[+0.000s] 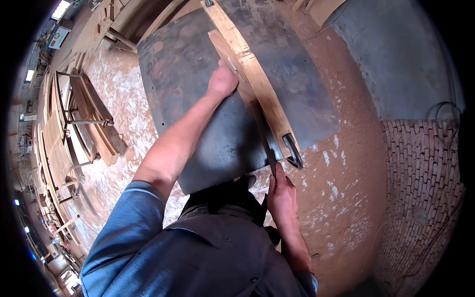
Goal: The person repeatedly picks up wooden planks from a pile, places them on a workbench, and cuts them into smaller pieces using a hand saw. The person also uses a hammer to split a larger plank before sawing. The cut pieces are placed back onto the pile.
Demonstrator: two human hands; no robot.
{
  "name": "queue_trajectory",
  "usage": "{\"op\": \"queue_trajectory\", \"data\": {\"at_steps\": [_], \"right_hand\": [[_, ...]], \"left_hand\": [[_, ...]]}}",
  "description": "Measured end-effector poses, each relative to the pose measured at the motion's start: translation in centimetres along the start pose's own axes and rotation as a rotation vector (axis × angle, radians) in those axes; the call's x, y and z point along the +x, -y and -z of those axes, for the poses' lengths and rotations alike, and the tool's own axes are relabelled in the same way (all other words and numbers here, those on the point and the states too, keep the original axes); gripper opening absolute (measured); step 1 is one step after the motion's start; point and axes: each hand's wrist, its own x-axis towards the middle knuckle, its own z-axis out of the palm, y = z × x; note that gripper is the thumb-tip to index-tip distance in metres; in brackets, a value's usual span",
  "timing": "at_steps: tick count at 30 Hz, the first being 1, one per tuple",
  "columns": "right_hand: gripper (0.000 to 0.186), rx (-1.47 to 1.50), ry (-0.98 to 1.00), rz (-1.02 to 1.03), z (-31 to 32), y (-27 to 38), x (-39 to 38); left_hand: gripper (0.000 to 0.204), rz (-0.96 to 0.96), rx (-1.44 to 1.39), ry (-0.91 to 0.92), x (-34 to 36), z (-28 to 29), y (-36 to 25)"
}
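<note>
A dark metal sheet (173, 74) lies under a long light wooden beam (264, 86), which has black clamps (293, 151) at both ends. A thinner, pinkish board (216, 42) runs along the beam's left side. My left hand (223, 79) is closed on this board in its upper half, thumb and fingertips partly hidden. My right hand (281, 193) is closed round a long, narrow dark strip (271, 161) at the sheet's near edge; I cannot tell whether it is the shadowed end of the same board or a separate piece.
Racks of boards and panels (74, 114) stand at the left on the white-smeared floor (118, 84). Wooden pieces (118, 34) lie beyond the sheet. At the right are a grey surface (396, 59) and a brick wall or paving (415, 188), with a dark cable loop.
</note>
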Motion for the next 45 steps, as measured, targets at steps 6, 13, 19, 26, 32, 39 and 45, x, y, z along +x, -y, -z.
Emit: {"op": "queue_trajectory", "data": {"at_steps": [6, 13, 19, 26, 32, 39, 45], "right_hand": [[0.036, 0.06, 0.015, -0.001, -0.4, 2.8, 4.0], [0.037, -0.003, -0.056, 0.088, -2.0, 4.9, 7.8], [0.036, -0.009, -0.011, 0.033, -2.6, 7.2, 10.5], [0.035, 0.019, 0.071, 0.05, -3.9, 11.5, 17.6], [0.035, 0.043, 0.196, 0.145, -4.5, 15.2, 19.0], [0.036, 0.601, 0.006, -0.121, -1.2, 5.1, 3.8], [0.033, 0.852, -0.209, -0.365, 4.6, 0.2, -4.4]], "left_hand": [[0.039, 0.016, 0.0, -0.015, 3.3, 2.7, -0.6], [0.033, 0.01, -0.031, -0.031, 6.9, 5.3, -0.8], [0.034, 0.048, 0.009, -0.004, 10.9, 6.7, 0.0], [0.049, 0.123, 0.152, 0.143, 17.4, 11.6, -0.4], [0.04, 0.092, 0.023, -0.007, 18.9, 13.3, 0.8], [0.013, 0.015, -0.715, 0.279, 9.6, 18.3, 7.3], [0.032, -0.837, 0.383, -0.335, -4.2, 14.0, 6.7]]}}
